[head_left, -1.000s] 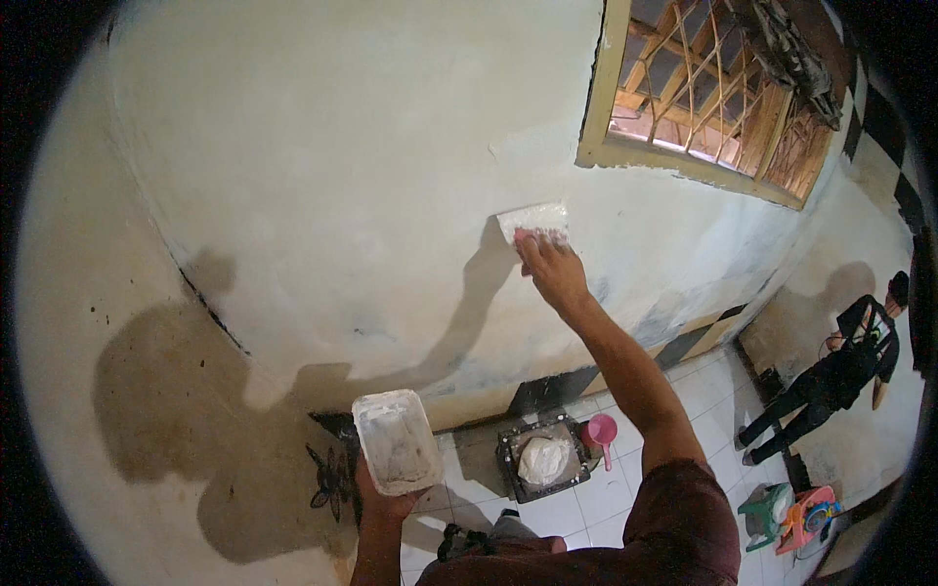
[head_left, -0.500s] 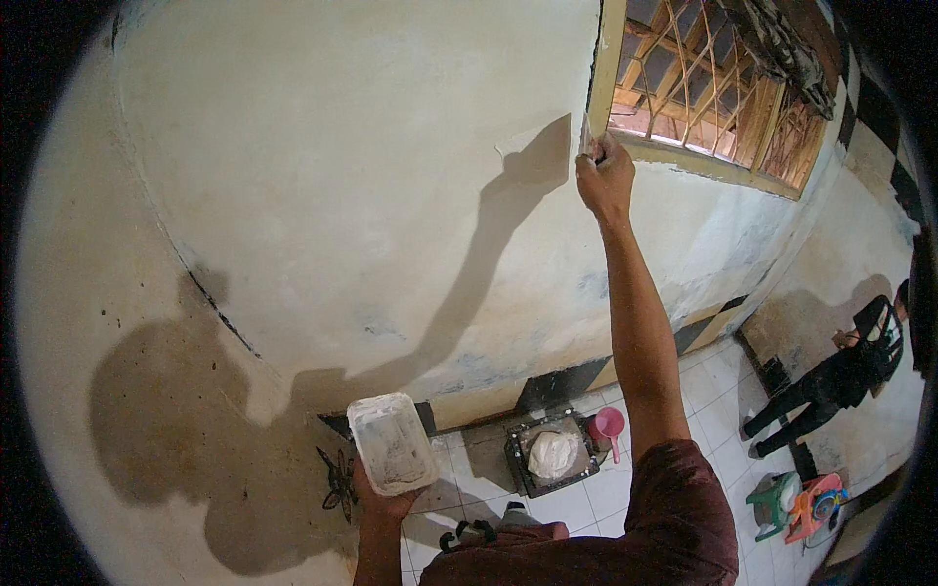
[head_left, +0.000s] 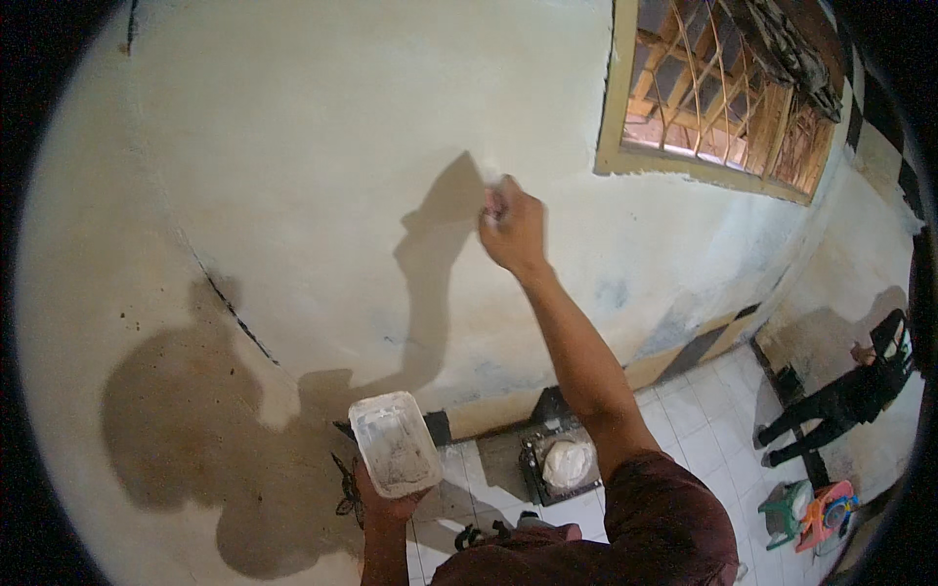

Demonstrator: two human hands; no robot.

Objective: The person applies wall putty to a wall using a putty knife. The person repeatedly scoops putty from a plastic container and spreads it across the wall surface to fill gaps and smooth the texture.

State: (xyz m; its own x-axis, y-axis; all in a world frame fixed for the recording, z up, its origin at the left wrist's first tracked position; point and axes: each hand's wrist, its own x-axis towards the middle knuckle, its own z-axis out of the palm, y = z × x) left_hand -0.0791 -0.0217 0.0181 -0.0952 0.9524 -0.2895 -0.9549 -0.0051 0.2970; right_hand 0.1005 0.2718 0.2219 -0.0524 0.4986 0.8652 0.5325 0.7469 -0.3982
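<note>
My right hand is closed on the handle of a putty scraper, raised at the pale, patchy wall left of the window's lower corner; its blade is seen nearly edge-on and blurred, and whether it touches the wall is unclear. Its shadow falls to the left. Low at the centre, my left hand grips a whitish rectangular plastic tub smeared inside with white paste.
A barred yellow-framed window is upper right. Below, on white floor tiles, a dark-rimmed tray holds a white bag. A person in black stands at right, beside green and red plastic stools.
My right hand went up to the window frame with the scraper, then came down and left onto the wall. My forearm now hides the pink dipper. The person at right appears farther down.
</note>
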